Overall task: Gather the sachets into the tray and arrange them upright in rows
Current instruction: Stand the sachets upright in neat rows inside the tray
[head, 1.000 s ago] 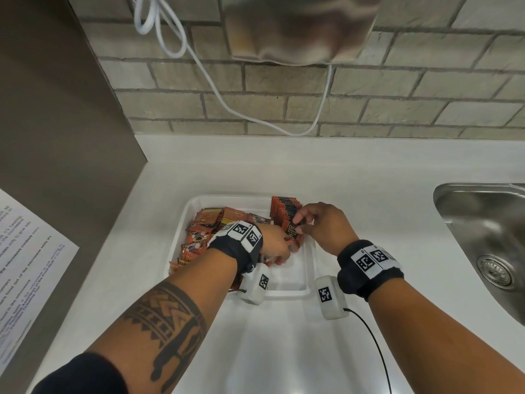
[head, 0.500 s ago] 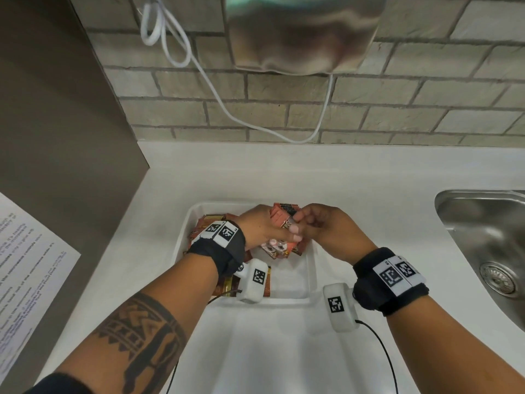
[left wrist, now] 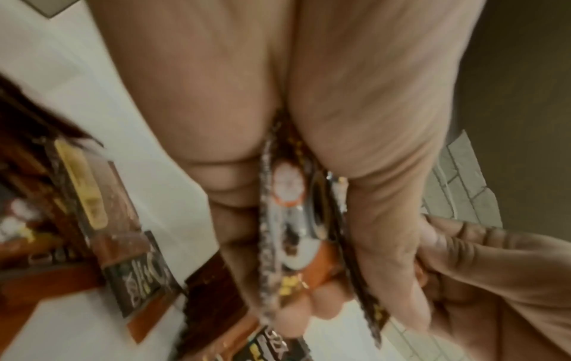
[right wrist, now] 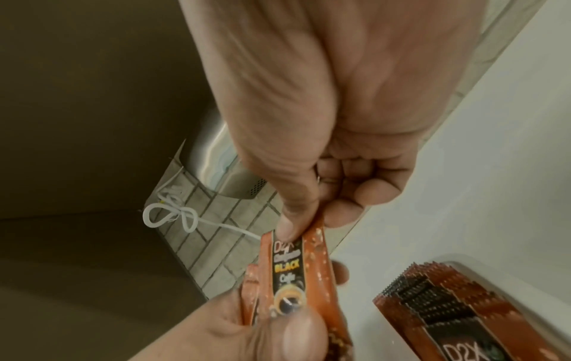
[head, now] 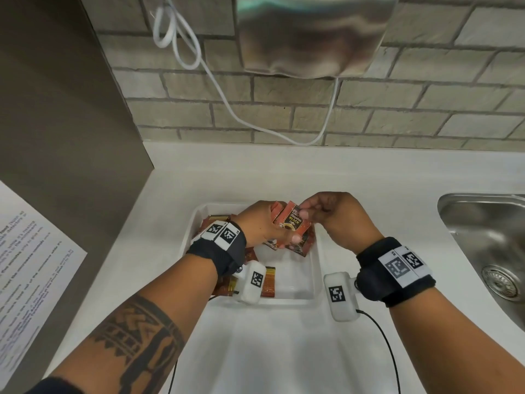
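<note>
Task partly done — one upright row (right wrist: 457, 307) already standing at the tray (head: 317, 263) right wall, loose sachets (head: 268, 281) lying flat on the left. Left hand (head: 262, 223) gripping a small stack (head: 292, 226) above the tray; right hand (head: 332, 214) pinching its front sachet's top edge — count probably three or four.

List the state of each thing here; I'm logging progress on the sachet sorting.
left hand: grips a small bundle of sachets
right hand: pinches the front sachet's top
row of sachets: upright in tray
loose sachets: lying flat in tray
</note>
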The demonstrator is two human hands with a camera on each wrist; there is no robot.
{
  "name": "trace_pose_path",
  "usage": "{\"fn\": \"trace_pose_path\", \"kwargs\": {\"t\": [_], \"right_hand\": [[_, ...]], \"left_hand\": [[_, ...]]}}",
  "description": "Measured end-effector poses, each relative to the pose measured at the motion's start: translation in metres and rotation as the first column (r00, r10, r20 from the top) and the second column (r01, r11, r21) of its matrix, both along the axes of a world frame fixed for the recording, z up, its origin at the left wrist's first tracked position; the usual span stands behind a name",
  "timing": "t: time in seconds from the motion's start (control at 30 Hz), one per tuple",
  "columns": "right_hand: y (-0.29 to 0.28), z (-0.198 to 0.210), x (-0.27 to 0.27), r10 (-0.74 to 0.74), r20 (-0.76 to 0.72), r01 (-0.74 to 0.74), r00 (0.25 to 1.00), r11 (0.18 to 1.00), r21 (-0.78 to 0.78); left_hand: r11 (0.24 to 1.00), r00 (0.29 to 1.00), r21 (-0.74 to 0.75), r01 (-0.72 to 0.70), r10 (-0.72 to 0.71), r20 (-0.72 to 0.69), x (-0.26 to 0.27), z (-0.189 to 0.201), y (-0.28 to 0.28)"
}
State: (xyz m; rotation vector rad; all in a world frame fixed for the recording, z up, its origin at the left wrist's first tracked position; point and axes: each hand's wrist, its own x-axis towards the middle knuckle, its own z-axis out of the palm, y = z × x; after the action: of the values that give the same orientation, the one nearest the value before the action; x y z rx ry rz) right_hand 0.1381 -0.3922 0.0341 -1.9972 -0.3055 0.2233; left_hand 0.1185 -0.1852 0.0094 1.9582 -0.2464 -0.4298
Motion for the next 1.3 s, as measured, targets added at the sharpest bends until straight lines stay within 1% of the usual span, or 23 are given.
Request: {"fn": "trace_pose_path", "kwargs": {"t": [0.07, 0.1, 0.17, 0.2, 0.3, 0.37, 0.43, 0.5, 0.57, 0.67, 0.77, 0.9, 1.0, 1.1, 1.2, 1.3], "right_hand": [[-0.002, -0.001, 0.001, -0.006, 0.049, 0.01, 0.999, 0.998, -0.064], [-0.003, -0.001, 0.001, -0.003, 0.075, 0.012, 0.997, 0.994, -0.113], [-0.005, -0.002, -0.003, 0.004, 0.104, 0.019, 0.995, 0.976, -0.219], [-0.005, -0.004, -0.005, 0.004, 0.109, 0.025, 0.994, 0.964, -0.265], [-0.003, -0.012, -0.01, 0.018, 0.111, 0.025, 0.994, 0.928, -0.372], [0.0, -0.016, -0.013, 0.029, 0.116, 0.023, 0.993, 0.905, -0.426], [0.003, -0.019, -0.015, 0.035, 0.128, 0.026, 0.991, 0.895, -0.445], [0.005, -0.022, -0.015, 0.038, 0.13, 0.025, 0.991, 0.89, -0.456], [0.006, -0.024, -0.015, 0.041, 0.107, 0.013, 0.993, 0.888, -0.459], [0.008, -0.029, -0.011, 0.048, 0.097, 0.006, 0.994, 0.869, -0.495], [0.009, -0.031, -0.009, 0.06, 0.102, 0.0, 0.993, 0.86, -0.51], [0.007, -0.032, -0.007, 0.053, 0.102, -0.001, 0.993, 0.89, -0.455], [0.005, -0.034, -0.005, 0.036, 0.083, 0.004, 0.996, 0.897, -0.442], [0.004, -0.034, -0.005, 0.042, 0.062, -0.012, 0.997, 0.908, -0.418], [0.004, -0.037, -0.005, 0.042, 0.07, -0.009, 0.997, 0.908, -0.419], [0.006, -0.041, -0.004, 0.041, 0.065, -0.009, 0.997, 0.902, -0.431]], "left_hand": [[0.99, 0.999, 0.134, 0.036, -0.032, -0.028, 0.0, 0.005, 0.006], [0.972, 0.996, 0.225, 0.064, -0.049, -0.07, 0.001, 0.007, 0.009], [0.91, 0.987, 0.398, 0.111, -0.055, -0.15, 0.002, 0.008, 0.015], [0.881, 0.982, 0.459, 0.117, -0.035, -0.183, 0.003, 0.008, 0.017], [0.787, 0.971, 0.605, 0.12, 0.033, -0.235, 0.001, 0.005, 0.012], [0.721, 0.969, 0.672, 0.17, 0.001, -0.246, -0.002, 0.006, 0.003], [0.715, 0.961, 0.658, 0.236, -0.074, -0.265, -0.003, 0.005, -0.009], [0.734, 0.946, 0.61, 0.299, -0.143, -0.291, -0.003, 0.001, -0.021], [0.757, 0.931, 0.563, 0.332, -0.166, -0.326, -0.002, -0.006, -0.032], [0.745, 0.932, 0.582, 0.326, -0.149, -0.33, 0.001, -0.014, -0.044], [0.715, 0.929, 0.611, 0.341, -0.158, -0.333, 0.005, -0.017, -0.048], [0.735, 0.924, 0.587, 0.339, -0.144, -0.353, 0.008, -0.02, -0.048], [0.719, 0.93, 0.609, 0.336, -0.151, -0.334, 0.007, -0.019, -0.048], [0.715, 0.926, 0.608, 0.344, -0.153, -0.344, 0.006, -0.019, -0.048], [0.716, 0.926, 0.607, 0.345, -0.153, -0.346, 0.006, -0.017, -0.047], [0.738, 0.926, 0.584, 0.337, -0.146, -0.349, 0.006, -0.016, -0.047]]}}
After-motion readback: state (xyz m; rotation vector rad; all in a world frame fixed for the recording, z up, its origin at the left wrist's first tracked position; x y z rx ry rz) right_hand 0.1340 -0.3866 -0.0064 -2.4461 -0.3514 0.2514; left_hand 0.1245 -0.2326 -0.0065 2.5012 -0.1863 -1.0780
